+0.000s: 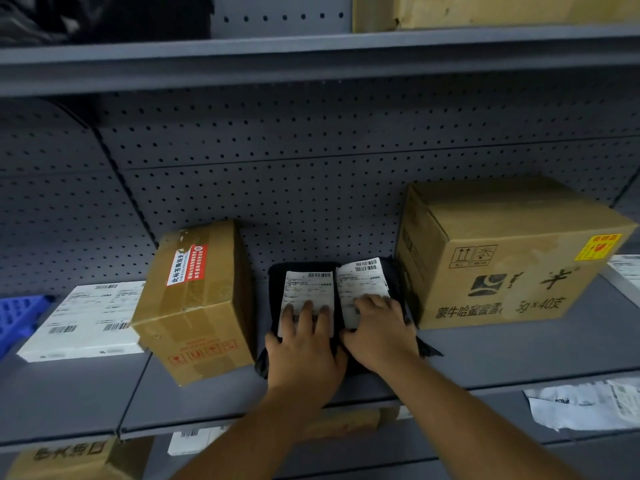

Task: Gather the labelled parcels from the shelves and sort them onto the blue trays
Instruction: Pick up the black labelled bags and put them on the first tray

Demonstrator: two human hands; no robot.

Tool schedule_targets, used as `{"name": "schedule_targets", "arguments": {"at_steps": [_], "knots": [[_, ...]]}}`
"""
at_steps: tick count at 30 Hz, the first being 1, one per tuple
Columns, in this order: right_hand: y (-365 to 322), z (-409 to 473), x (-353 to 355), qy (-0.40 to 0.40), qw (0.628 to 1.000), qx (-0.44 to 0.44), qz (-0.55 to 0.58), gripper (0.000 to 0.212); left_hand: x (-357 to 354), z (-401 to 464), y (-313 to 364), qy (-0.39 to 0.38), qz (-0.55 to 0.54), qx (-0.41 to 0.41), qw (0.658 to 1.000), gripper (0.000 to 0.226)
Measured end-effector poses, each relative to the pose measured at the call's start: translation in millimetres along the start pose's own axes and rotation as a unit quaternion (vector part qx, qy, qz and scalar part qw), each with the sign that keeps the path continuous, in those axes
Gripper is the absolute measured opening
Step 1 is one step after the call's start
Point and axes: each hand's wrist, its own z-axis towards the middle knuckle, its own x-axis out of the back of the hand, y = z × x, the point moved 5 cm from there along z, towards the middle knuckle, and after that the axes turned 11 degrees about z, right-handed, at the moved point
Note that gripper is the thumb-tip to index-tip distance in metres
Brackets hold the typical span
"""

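Observation:
Two black soft parcels lie side by side on the grey shelf (519,355), each with a white shipping label. My left hand (304,344) rests on the left black parcel (277,282), fingers spread over its label, thumb at its left edge. My right hand (377,327) lies on the right black parcel (394,275), fingers curled over the lower part of its label. Neither parcel is lifted off the shelf. A blue tray (17,317) shows at the far left edge.
A small taped cardboard box (201,306) stands left of the black parcels, a flat white parcel (83,323) beyond it. A large cardboard box (502,258) stands on the right. More parcels lie on the lower shelf (585,405) and another box on the upper shelf (485,12).

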Motion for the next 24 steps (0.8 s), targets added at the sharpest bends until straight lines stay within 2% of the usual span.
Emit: {"name": "schedule_targets", "arguments": {"at_steps": [7,15,22,24], "knots": [[2.7,-21.3,-0.3,0.002,1.0,0.002,0.002,0.075,1.3,-10.3,-3.6,-0.01,-0.008,-0.011,1.0,0.078],[1.8,-39.9,16.2,0.037,0.999,0.023,0.022,0.065,17.1,-25.4,-5.9,0.017,-0.039,-0.022,0.999,0.073],[-7.0,-47.3,47.3,0.046,0.996,0.057,0.055,0.063,55.7,-37.6,-0.2,0.05,-0.055,0.01,0.997,0.064],[-10.7,-49.8,57.7,0.058,0.993,0.072,0.069,0.054,67.6,-38.5,0.6,0.059,-0.05,0.02,0.997,0.061]]}}
